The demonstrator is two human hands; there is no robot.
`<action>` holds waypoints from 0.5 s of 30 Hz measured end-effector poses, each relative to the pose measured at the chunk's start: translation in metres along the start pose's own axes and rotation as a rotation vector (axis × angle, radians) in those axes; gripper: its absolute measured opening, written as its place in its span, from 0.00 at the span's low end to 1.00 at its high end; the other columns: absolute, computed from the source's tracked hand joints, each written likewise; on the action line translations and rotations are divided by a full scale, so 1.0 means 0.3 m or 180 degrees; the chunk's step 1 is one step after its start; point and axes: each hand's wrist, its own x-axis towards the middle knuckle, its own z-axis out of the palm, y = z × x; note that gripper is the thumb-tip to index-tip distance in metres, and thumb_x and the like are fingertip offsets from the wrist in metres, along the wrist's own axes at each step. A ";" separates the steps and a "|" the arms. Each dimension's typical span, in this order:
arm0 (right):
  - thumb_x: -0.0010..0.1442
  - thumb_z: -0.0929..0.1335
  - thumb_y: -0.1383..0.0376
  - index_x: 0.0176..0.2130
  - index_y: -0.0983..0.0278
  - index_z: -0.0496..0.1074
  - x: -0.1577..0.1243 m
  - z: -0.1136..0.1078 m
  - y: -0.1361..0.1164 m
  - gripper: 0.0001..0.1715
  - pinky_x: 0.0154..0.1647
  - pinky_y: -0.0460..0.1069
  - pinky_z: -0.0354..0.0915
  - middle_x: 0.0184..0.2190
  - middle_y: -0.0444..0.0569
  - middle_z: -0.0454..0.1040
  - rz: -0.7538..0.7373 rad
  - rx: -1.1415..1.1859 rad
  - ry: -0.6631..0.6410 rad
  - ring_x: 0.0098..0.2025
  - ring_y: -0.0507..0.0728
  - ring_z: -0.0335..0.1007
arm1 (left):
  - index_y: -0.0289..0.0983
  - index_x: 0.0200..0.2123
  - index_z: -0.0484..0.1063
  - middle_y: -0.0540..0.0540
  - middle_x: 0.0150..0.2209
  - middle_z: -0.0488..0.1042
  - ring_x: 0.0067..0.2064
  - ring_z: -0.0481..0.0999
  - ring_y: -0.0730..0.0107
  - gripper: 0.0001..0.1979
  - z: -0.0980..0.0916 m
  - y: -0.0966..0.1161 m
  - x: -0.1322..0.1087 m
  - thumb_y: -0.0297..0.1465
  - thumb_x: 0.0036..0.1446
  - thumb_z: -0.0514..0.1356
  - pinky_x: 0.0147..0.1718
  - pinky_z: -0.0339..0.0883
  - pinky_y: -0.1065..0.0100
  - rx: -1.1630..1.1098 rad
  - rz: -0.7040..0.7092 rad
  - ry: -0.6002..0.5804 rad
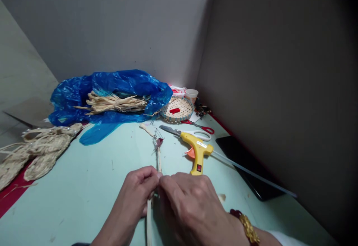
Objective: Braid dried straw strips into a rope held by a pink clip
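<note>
My left hand (139, 190) and my right hand (190, 201) meet low in the middle of the view, fingertips pinched together on a thin pale plant-fibre strip (159, 160). Beyond the fingers the strip runs up to a small dark red piece (159, 142) with thin wire-like strands around it. A flat, pale length (149, 220) of the strip hangs below my left hand toward the near edge. My fingers hide the spot where both hands grip. Just past my right hand lies a yellow glue gun (198, 149) with a clear glue stick in its back.
White-handled scissors (200, 135) and red-handled scissors (205, 128) lie behind the glue gun. A blue plastic bag (131, 80) holds dry fibre strips (117, 103). Beside it stand a woven basket (183, 116) and paper cup (191, 95). Woven sandals (53, 145) lie left; a black tablet-like slab (251, 175), right.
</note>
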 end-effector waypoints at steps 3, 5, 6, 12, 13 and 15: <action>0.59 0.59 0.76 0.31 0.68 0.67 0.000 0.037 -0.020 0.10 0.21 0.48 0.55 0.24 0.48 0.70 -0.0390 -0.0030 0.0163 0.23 0.53 0.63 | 0.38 0.20 0.62 0.58 0.17 0.53 0.19 0.48 0.80 0.15 -0.011 -0.014 0.003 0.38 0.51 0.61 0.17 0.39 0.74 -0.0173 0.0104 -0.0182; 0.59 0.58 0.76 0.30 0.68 0.67 0.002 0.066 -0.031 0.12 0.21 0.48 0.58 0.23 0.48 0.70 -0.0631 -0.0126 0.0417 0.25 0.54 0.65 | 0.36 0.21 0.64 0.56 0.18 0.58 0.21 0.53 0.79 0.15 -0.023 -0.021 0.002 0.38 0.52 0.62 0.18 0.46 0.75 -0.0292 0.0169 -0.0289; 0.58 0.58 0.76 0.30 0.68 0.67 0.002 0.081 -0.035 0.12 0.20 0.48 0.58 0.22 0.48 0.69 -0.0759 -0.0255 0.0649 0.24 0.55 0.66 | 0.36 0.22 0.66 0.56 0.19 0.59 0.22 0.55 0.79 0.14 -0.030 -0.023 0.002 0.38 0.53 0.62 0.20 0.48 0.75 -0.0359 0.0170 -0.0339; 0.56 0.60 0.76 0.27 0.66 0.66 -0.017 0.148 -0.054 0.11 0.13 0.48 0.48 0.13 0.43 0.62 -0.1136 -0.0939 0.1128 0.15 0.53 0.58 | 0.35 0.22 0.69 0.54 0.20 0.63 0.21 0.59 0.78 0.15 -0.066 -0.020 -0.007 0.39 0.49 0.66 0.21 0.55 0.75 -0.0776 -0.0214 -0.0516; 0.56 0.60 0.76 0.26 0.66 0.66 -0.022 0.149 -0.056 0.11 0.14 0.49 0.47 0.14 0.43 0.63 -0.1087 -0.0939 0.1046 0.15 0.53 0.58 | 0.35 0.23 0.70 0.53 0.21 0.64 0.22 0.60 0.78 0.14 -0.068 -0.015 -0.011 0.39 0.47 0.67 0.22 0.56 0.75 -0.0782 -0.0246 -0.0509; 0.57 0.58 0.76 0.28 0.66 0.66 -0.028 0.136 -0.054 0.12 0.16 0.49 0.49 0.16 0.45 0.65 -0.0911 -0.0875 0.0869 0.17 0.54 0.59 | 0.35 0.22 0.71 0.52 0.21 0.65 0.23 0.63 0.77 0.14 -0.067 -0.001 -0.021 0.38 0.45 0.69 0.22 0.57 0.75 -0.0776 -0.0239 -0.0439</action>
